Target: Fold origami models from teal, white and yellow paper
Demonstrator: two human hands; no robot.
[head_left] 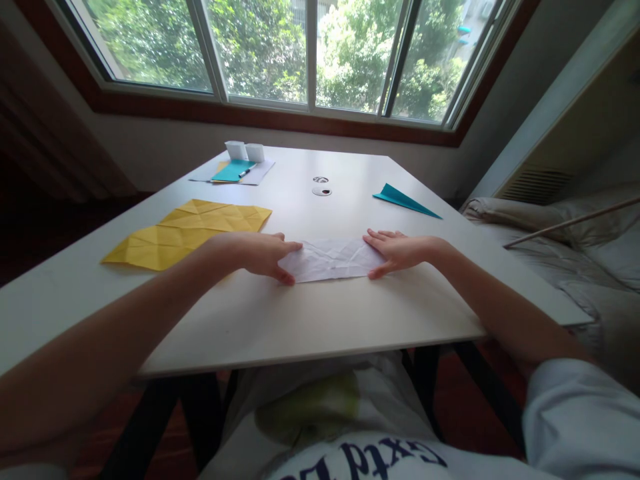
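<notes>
Touching one perhaps folded paper [330, 259] are two hands [265, 255] [397, 251].

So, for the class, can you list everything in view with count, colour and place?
Table: one, white, centre
Legs: several, black, under table
Creased paper: one, white, near middle of table
Creased sheet: one, yellow, table's left
Dart-shaped folded paper: one, teal, table's right
Flat sheets: several, teal, yellow and white, far left
Pen: one, black and white, on those sheets
Small upright objects: two, white, behind the pen
Round discs: two, silvery, far middle
Window: one, brown surround, ahead
Trees: several, green, outside
Curtain: one, dark, left
Rumpled covering: one, beige, right
Rod: one, brown, over covering
Shirt: one, white, bottom
Left hand: one, bare, at creased paper's left end
Right hand: one, bare, at its right end
</notes>
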